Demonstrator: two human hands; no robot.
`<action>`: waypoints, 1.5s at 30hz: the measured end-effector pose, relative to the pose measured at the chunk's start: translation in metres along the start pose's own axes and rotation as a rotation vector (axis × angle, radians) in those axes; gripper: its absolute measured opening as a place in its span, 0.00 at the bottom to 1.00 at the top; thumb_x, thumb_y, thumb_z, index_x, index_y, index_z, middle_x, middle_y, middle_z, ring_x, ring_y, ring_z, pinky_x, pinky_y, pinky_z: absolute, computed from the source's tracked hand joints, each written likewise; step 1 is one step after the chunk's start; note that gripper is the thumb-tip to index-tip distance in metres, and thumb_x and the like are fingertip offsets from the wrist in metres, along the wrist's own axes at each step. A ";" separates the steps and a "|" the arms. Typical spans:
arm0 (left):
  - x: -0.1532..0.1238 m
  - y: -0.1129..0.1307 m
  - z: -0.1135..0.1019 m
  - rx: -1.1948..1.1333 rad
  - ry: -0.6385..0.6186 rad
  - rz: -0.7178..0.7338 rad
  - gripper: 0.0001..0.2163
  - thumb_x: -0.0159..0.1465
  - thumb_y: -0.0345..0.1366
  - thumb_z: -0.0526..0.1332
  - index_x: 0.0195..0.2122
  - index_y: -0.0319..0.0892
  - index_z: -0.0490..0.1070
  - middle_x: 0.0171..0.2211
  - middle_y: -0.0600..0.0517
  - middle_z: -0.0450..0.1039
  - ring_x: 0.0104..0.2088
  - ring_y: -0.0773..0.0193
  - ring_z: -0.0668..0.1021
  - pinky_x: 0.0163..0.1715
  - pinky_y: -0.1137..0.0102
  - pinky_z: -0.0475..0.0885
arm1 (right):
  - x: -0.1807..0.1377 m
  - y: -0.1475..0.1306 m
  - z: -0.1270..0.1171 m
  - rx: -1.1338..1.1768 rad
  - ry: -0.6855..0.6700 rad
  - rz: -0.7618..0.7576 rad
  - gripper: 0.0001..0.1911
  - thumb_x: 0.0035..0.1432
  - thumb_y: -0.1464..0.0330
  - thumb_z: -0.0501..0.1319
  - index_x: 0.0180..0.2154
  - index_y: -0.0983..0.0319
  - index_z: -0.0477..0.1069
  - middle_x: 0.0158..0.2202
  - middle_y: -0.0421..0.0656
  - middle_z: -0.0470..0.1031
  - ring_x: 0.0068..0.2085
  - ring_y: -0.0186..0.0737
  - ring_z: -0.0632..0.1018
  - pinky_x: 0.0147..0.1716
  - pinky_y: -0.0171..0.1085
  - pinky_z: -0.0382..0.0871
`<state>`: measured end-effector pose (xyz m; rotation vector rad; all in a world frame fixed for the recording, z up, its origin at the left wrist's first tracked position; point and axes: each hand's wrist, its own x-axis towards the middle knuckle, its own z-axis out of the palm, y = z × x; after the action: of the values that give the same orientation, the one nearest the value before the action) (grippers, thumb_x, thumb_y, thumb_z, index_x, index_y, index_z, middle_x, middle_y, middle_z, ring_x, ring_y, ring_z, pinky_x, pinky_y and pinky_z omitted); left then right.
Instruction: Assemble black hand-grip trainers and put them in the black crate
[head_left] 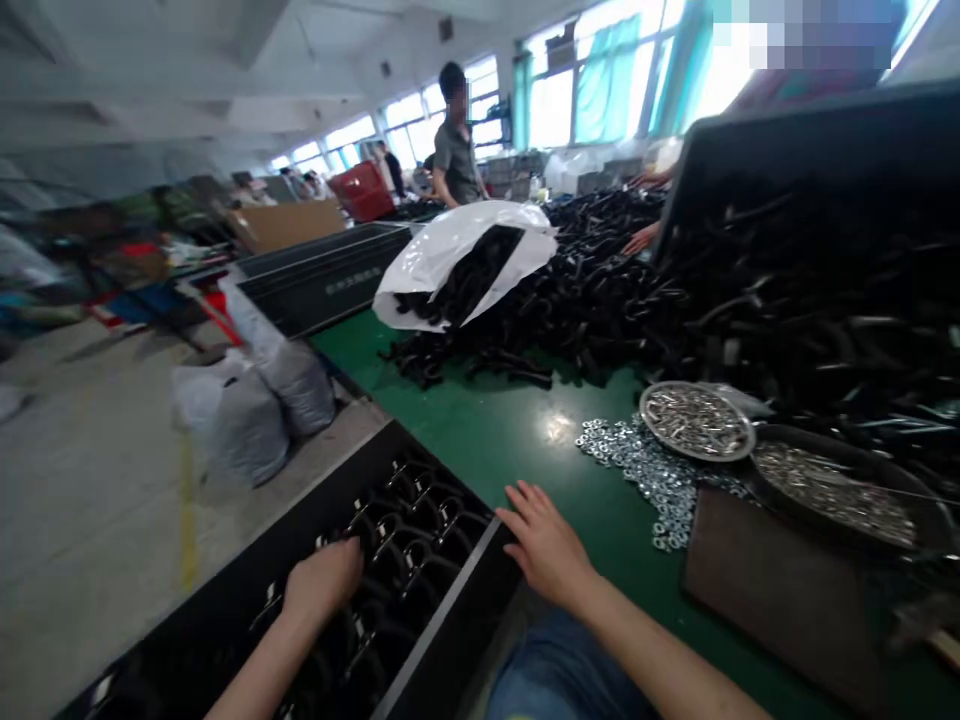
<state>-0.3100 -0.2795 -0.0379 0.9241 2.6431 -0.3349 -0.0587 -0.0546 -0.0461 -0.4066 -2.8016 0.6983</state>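
My left hand (324, 578) reaches into a long black crate (396, 436), its fingers curled down among black curved parts (411, 560) with shiny metal pieces on them. What those fingers hold, if anything, is hidden. My right hand (551, 545) is open at the crate's right-hand corner, fingers spread over the edge of the green tabletop (480, 430), with nothing in it. To the right of that hand lies a spread of small silvery rings (652, 480) that look like nuts or washers.
A round dish (697, 422) and a dark tray (832, 490) hold small metal pieces. Near them lies a brown board (780, 590). Behind are heaped black parts (600, 300) and a white sack (420, 265). Filled bags (251, 420) stand on the floor. A co-worker (456, 150) stands farther back.
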 end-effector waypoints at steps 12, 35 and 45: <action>0.097 0.454 -0.182 -0.465 0.216 0.999 0.16 0.63 0.38 0.56 0.52 0.43 0.69 0.50 0.48 0.71 0.50 0.59 0.72 0.50 0.68 0.67 | -0.089 0.026 -0.086 0.259 -0.181 0.183 0.18 0.56 0.65 0.59 0.49 0.59 0.72 0.53 0.46 0.72 0.56 0.44 0.68 0.59 0.39 0.56; 0.042 0.364 -0.176 -1.903 -0.813 0.545 0.16 0.59 0.46 0.58 0.47 0.48 0.71 0.46 0.44 0.75 0.48 0.53 0.76 0.38 0.63 0.77 | -0.334 0.258 -0.290 -0.528 0.537 1.467 0.17 0.61 0.63 0.56 0.50 0.62 0.66 0.50 0.47 0.68 0.46 0.41 0.73 0.44 0.46 0.70; 0.003 0.340 -0.100 -2.020 -0.635 0.360 0.11 0.50 0.29 0.68 0.33 0.46 0.69 0.26 0.56 0.75 0.30 0.64 0.79 0.29 0.71 0.76 | -0.323 0.279 -0.288 -0.679 0.293 1.513 0.15 0.59 0.70 0.56 0.46 0.71 0.68 0.46 0.58 0.69 0.46 0.47 0.73 0.36 0.41 0.66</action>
<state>-0.1178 0.0139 0.0146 0.2954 1.0397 1.5029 0.3839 0.2013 0.0178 -2.5074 -1.8874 -0.2236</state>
